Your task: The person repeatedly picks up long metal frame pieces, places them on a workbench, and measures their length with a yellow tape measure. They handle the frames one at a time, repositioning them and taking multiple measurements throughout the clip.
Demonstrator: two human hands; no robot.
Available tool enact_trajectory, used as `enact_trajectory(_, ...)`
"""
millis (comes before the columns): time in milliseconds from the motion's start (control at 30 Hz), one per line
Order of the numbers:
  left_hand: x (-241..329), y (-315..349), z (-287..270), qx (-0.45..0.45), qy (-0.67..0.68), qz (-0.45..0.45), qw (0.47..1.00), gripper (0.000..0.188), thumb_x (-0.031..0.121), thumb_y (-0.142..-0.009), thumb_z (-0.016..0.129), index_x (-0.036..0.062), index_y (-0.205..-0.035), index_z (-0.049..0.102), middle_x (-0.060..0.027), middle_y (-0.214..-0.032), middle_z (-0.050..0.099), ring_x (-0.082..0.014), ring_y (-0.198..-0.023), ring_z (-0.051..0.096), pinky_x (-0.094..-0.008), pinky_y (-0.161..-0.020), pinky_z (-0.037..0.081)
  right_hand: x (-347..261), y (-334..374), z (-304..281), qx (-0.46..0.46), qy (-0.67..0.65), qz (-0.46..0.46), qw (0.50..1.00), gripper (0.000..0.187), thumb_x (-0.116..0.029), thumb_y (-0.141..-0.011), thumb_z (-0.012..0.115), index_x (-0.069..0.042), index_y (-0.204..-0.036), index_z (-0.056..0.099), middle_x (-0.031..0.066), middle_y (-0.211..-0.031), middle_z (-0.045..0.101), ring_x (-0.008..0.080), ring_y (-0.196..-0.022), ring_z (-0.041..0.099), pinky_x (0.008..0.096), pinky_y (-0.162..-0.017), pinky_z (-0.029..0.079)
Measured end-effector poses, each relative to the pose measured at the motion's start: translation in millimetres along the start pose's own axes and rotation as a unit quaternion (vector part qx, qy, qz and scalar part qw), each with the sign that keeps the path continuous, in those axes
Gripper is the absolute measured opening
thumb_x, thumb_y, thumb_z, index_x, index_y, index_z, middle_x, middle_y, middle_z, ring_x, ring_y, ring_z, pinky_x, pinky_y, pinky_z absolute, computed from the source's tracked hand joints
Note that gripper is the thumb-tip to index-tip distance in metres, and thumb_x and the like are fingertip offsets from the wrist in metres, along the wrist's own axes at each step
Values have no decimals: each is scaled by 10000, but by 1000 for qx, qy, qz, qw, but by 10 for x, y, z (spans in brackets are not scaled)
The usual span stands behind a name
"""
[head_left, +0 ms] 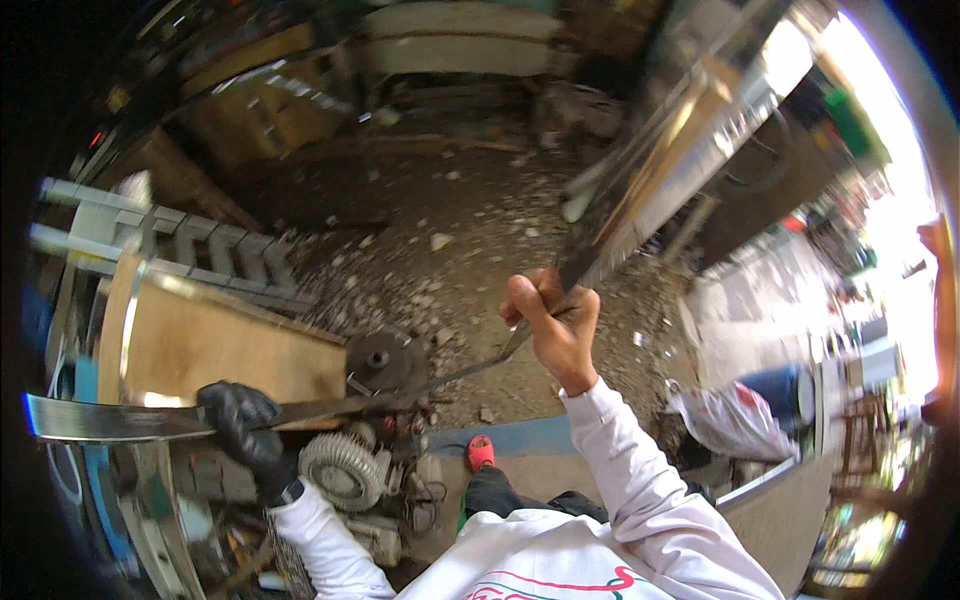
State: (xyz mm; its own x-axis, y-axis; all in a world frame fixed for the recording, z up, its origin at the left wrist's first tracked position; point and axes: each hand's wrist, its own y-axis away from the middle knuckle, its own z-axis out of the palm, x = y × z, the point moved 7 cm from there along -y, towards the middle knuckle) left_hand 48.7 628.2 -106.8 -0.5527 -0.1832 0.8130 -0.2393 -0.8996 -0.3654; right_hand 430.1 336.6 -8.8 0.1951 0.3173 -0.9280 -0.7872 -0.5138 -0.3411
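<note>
A long, flat, dark metal band (pixel 120 422), resembling a bandsaw blade, stretches across in front of me. My left hand (pixel 245 430), in a black glove, is closed around it near its left part. From there it narrows edge-on towards my bare right hand (pixel 562 335), whose fingers are closed on the band with the thumb up. Beyond the right hand a broad stretch of band rises to the upper right, blurred, with fine marks along one edge. Whether both stretches are one piece is hidden by the right hand.
A finned metal machine (pixel 342 470) and a dark round disc with a hub (pixel 380 362) sit below the band. A plywood box (pixel 230 335) and a metal ladder (pixel 190 245) stand left. Debris covers the dirt floor (pixel 430 210). Right are a white sack (pixel 735 420) and a blue drum (pixel 785 392).
</note>
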Motion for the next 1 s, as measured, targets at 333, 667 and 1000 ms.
enact_trajectory(333, -1061, 1991, 3500, -478, 207, -500, 692, 388, 431, -1040, 498, 63, -997, 617, -37, -857, 590, -160, -743, 580, -300, -642, 463, -1904, 2070, -3339, 431, 225, -54, 872, 278, -191, -941, 630, -75, -693, 676, 40, -736, 676, 102, -606, 567, 250, -566, 412)
enact_trajectory(667, 881, 4652, 5770, -698, 338, -263, 574, 384, 357, -1021, 603, 14, -1186, 654, -25, -851, 633, -100, -689, 591, -254, -613, 476, -4448, 5967, -6052, 549, 76, -123, 824, 180, -173, -973, 696, -66, -896, 574, 27, -779, 552, 116, -616, 445, 266, -588, 395)
enact_trajectory(1000, 2333, 7035, 6291, -806, 361, -252, 395, 365, 361, -1043, 591, 16, -1075, 705, -33, -819, 704, -74, -669, 644, -256, -605, 532, -5747, 8989, -6207, 623, 41, -128, 771, 379, -109, -992, 651, -115, -725, 382, -5, -676, 303, 107, -563, 268, 277, -553, 281)
